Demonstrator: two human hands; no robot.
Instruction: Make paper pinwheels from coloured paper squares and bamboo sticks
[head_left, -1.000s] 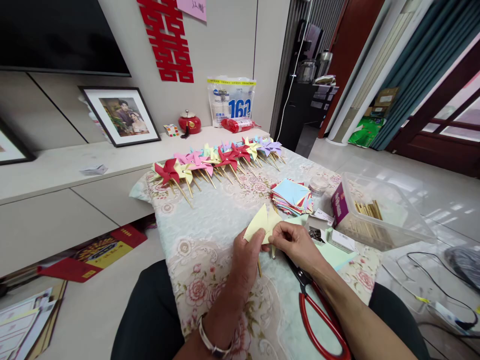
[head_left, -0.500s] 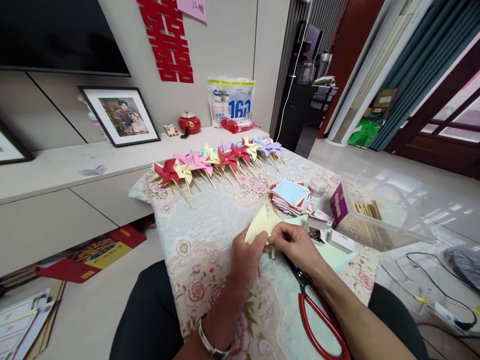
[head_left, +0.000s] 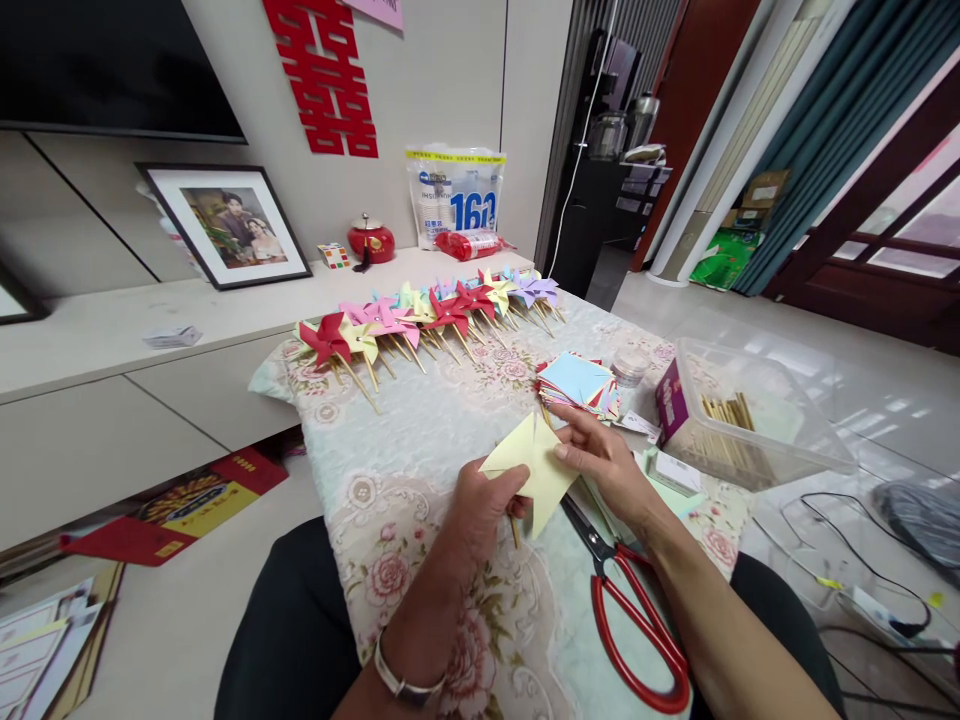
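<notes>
A pale yellow paper square (head_left: 546,478) with slits cut in from its corners is held over the table. My left hand (head_left: 486,505) pinches its left side, thumb on the front and fingers behind. At the right edge my right hand (head_left: 606,465) has its thumb on the paper, with the index finger stretched out above. Part of a thin wooden stick (head_left: 515,532) shows below the paper. Red-handled scissors (head_left: 637,630) lie beside my right forearm. Behind my right hand is a stack of slit, coloured paper squares (head_left: 576,378).
Finished paper pinwheels (head_left: 450,312) on sticks lie in a row along the table's far side. To the right stands a clear plastic box (head_left: 787,440) with sticks, near a small white box (head_left: 675,473) and a round clear container (head_left: 630,365). A floral tablecloth (head_left: 420,420) covers the table.
The yellow paper has opened out flatter. My right hand has gone from a tight pinch near its middle to the right edge, fingers more extended. The view has shifted slightly.
</notes>
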